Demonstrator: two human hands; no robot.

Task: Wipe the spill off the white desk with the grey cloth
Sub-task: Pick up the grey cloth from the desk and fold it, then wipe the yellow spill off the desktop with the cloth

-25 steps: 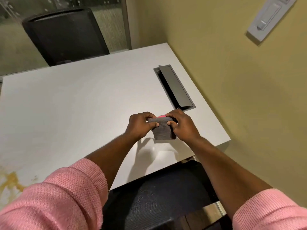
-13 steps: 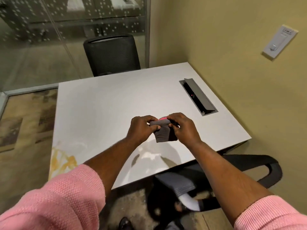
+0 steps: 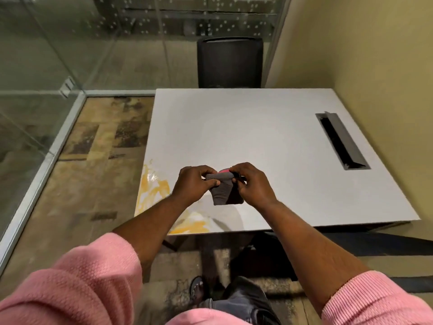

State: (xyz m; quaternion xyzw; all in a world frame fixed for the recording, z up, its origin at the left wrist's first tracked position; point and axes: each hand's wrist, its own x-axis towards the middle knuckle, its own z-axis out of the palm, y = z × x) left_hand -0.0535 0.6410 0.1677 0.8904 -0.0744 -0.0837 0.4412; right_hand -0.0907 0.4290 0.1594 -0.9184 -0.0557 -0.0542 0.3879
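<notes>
A: Both hands are up over the desk point(image 3: 246, 127), and the cloth point(image 3: 223, 192) hangs between them, clear of the surface.

B: How are they holding it?

A: The left hand point(image 3: 194, 185) pinches the top edge with thumb and fingers closed on it. The right hand point(image 3: 251, 184) grips the same edge from the other side, fingers curled in tight. The cloth is folded small, grey, with a bit of red showing at the top.

B: And the spill point(image 3: 154, 191)?

A: Yellow, smeared at the near left corner of the desk, just left of the left hand and running on along the near edge under the forearm. The cloth is near it but not touching it.

B: Anything else on the desk?

A: A cable slot point(image 3: 341, 141) at the right side, well apart from the hands. A chair point(image 3: 229, 62) stands at the far edge.
</notes>
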